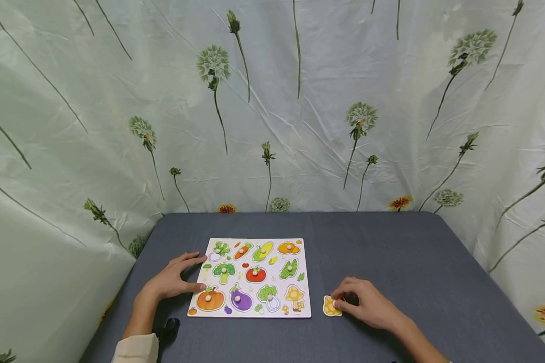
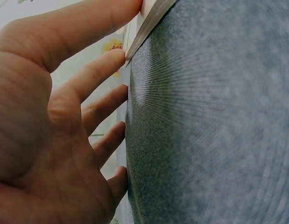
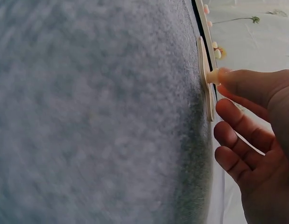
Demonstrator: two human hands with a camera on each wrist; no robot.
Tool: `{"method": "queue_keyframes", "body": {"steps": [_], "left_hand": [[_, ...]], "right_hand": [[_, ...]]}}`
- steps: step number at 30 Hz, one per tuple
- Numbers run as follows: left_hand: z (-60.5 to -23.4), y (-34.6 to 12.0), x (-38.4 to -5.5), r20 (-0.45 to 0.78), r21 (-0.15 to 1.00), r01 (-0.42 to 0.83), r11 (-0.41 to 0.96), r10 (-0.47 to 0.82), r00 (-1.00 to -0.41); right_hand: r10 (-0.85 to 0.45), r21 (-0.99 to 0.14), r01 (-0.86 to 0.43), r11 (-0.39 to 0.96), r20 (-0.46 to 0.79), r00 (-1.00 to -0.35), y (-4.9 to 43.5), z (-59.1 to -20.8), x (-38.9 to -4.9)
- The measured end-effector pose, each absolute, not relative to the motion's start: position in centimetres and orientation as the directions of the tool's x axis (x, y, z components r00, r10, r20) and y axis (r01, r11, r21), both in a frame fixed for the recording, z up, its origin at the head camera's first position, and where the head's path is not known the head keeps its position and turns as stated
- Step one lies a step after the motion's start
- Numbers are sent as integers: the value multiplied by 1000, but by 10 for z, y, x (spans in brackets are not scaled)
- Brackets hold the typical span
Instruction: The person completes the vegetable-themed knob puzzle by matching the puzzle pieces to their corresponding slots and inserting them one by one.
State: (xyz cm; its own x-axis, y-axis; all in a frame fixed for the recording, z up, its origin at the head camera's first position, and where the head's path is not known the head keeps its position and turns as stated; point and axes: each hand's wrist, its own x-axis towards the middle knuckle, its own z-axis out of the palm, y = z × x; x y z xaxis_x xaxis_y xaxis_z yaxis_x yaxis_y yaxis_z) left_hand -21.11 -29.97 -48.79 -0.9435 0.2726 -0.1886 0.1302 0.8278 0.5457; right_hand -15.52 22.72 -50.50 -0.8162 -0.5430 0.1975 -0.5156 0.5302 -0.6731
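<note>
A white peg puzzle board with knobbed vegetable pieces lies flat on the table. My left hand is spread at its left edge, thumb and a fingertip touching the board, the other fingers extended in the left wrist view. To the right of the board, my right hand pinches the small knob of a yellow mushroom-like puzzle piece between thumb and index finger. That piece is flat and low at the tabletop; the right wrist view shows it edge-on. A yellow mushroom picture without a visible knob is at the board's lower right.
A dark grey cloth covers the table. Pale curtains with dandelion prints hang behind and at both sides. A black object is beside the left wrist.
</note>
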Motion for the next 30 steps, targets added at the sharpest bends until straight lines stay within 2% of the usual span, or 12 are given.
{"method": "queue_keyframes", "body": {"steps": [5, 16, 30], "left_hand": [[-486, -299, -211, -192, 549, 127, 826, 273, -943], [-485, -298, -210, -193, 550, 128, 825, 275, -942], [-486, -298, -210, -195, 543, 124, 831, 268, -943]], "right_hand": [[-578, -696, -509, 506, 164, -799, 229, -507, -155], [-625, -667, -619, 414, 286, -727, 228, -510, -154], [-586, -721, -505, 474, 170, -792, 228, -506, -156]]}}
